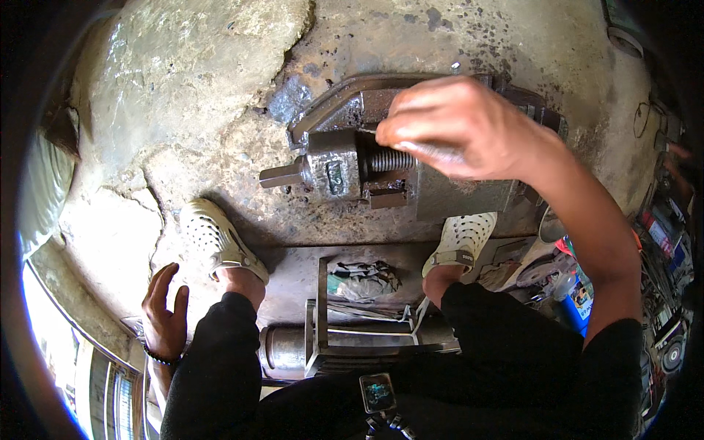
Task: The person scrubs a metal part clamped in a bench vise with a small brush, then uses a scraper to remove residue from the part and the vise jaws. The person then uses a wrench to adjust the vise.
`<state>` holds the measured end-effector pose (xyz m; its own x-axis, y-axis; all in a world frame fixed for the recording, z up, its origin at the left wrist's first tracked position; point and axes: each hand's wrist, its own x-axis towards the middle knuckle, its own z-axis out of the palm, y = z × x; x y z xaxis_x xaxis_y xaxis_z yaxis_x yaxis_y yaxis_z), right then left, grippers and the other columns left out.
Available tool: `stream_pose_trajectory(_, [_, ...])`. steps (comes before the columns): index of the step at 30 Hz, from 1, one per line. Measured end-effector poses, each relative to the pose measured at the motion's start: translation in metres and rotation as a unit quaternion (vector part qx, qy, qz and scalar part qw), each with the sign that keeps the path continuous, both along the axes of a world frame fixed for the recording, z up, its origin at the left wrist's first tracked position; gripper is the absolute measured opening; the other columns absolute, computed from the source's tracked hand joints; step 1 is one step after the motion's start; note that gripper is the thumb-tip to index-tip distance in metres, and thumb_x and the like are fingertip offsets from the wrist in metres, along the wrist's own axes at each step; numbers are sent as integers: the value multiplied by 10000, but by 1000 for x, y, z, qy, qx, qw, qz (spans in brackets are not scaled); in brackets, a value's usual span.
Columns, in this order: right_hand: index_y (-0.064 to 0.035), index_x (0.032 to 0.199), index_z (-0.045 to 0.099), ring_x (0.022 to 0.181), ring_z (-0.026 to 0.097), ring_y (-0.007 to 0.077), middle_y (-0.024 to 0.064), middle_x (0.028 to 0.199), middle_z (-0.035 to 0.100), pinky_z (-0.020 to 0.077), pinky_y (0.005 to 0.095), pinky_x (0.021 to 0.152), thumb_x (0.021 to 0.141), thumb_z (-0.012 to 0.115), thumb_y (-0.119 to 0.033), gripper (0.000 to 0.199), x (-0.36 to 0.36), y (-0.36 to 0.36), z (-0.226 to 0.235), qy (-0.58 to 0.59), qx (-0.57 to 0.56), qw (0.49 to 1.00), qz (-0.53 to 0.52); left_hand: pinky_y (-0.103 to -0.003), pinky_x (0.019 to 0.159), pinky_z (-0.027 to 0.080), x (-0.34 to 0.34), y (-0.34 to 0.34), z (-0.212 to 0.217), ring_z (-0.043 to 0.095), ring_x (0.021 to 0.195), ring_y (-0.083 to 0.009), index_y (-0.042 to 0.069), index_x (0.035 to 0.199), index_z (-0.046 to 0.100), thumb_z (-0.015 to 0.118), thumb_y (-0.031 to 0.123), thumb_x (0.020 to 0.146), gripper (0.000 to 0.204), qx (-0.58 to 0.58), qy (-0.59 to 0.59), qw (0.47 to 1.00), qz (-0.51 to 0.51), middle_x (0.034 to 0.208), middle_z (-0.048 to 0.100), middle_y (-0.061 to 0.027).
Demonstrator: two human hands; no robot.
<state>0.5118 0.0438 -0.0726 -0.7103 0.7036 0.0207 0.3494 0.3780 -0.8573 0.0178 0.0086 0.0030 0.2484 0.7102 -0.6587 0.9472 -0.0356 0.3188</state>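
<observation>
Right hand (458, 125) has its fingers closed around the vise (381, 158), right at the screw (390, 159). Left hand (165, 312) hangs open, well off the vise, holding nothing. Nothing's clamped in there yet.

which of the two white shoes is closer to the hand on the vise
The white perforated shoe on the person's right, just below the right hand gripping the metal vise. The other shoe sits farther left, nearer the free left hand.
</observation>
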Motion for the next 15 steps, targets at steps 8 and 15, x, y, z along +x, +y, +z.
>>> stream_pose_trajectory(8, [-23, 1021, 677, 770, 677, 258, 145, 895, 703, 545, 383, 717, 855, 685, -27, 166, -3, -2, -10, -41, -173, 984, -24, -438, 991, 494, 2, 0, 0, 633, 1150, -378, -34, 1245, 615, 641, 19, 862, 388, 1, -2, 1000, 4, 1226, 653, -229])
stream_pose_trajectory(15, [-26, 998, 624, 601, 598, 159, 77, 714, 611, 485, 324, 571, 897, 657, -55, 110, -16, 6, -19, -30, -63, 988, -139, -436, 993, 494, 2, 0, 0, 634, 1147, -378, -30, 1245, 618, 642, 15, 860, 388, 4, 7, 1000, 4, 1221, 656, -227])
